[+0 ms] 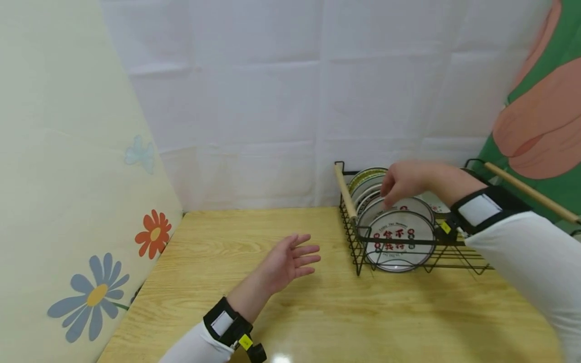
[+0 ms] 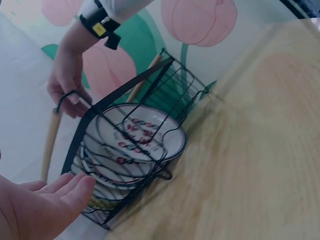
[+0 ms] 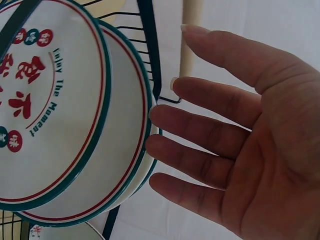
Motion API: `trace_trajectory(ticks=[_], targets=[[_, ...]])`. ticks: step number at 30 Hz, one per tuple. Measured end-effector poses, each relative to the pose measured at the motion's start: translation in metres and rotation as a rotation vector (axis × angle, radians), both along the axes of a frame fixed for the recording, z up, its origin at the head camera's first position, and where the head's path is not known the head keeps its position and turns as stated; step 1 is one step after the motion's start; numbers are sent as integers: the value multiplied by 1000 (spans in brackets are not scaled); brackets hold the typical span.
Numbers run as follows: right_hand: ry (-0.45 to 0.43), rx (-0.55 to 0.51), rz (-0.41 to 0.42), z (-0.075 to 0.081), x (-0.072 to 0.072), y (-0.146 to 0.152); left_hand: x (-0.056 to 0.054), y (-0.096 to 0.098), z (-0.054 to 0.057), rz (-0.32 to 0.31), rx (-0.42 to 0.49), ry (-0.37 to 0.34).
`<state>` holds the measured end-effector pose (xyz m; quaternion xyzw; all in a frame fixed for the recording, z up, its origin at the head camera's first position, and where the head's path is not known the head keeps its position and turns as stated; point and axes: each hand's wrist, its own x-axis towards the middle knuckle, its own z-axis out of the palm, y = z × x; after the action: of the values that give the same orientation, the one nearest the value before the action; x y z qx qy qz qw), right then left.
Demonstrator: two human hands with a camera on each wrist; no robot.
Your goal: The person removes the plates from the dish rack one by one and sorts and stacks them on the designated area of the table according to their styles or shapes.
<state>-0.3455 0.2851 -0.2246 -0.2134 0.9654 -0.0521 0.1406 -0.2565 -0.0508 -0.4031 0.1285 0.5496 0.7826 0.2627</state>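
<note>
A black wire dish rack (image 1: 347, 242) with wooden handles holds several plates standing on edge at its left end. The front plate (image 1: 400, 254) is white with red characters and a dark rim; farther back is a plate with a yellow-green patterned rim (image 1: 365, 175). My right hand (image 1: 408, 179) hovers above the row, fingers pointing down. In the right wrist view its fingers are spread and relaxed, tips close to the rims of the plates (image 3: 127, 125), holding nothing. My left hand (image 1: 290, 262) is held over the table, left of the rack, palm showing and fingers extended, also holding nothing.
The rack stands on a wood-grain table (image 1: 218, 247) near the white cloth backdrop (image 1: 254, 101). Its left wooden handle (image 1: 346, 191) rises beside the plates; the right handle (image 1: 531, 191) is by the tulip-printed cloth. A flower-printed panel (image 1: 68, 176) borders the table's left side.
</note>
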Motion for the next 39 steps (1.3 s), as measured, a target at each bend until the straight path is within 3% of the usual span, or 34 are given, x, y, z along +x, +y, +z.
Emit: trace_trajectory(ticks=[5,11,18,35,39], targets=[[30,-17,5,-5,4,5,6,22,-7,10,80,-47],[14,-18,-1,-13,5,3,9,38,-13,30,99,-78],[-51,18,-18,-21,4,1,11,46,-18,31,121,-99],[-39,47,37,-46,-3,5,17,59,-24,-15,152,-142],[14,78,78,-51,-2,6,17,59,-24,-16,158,-155]])
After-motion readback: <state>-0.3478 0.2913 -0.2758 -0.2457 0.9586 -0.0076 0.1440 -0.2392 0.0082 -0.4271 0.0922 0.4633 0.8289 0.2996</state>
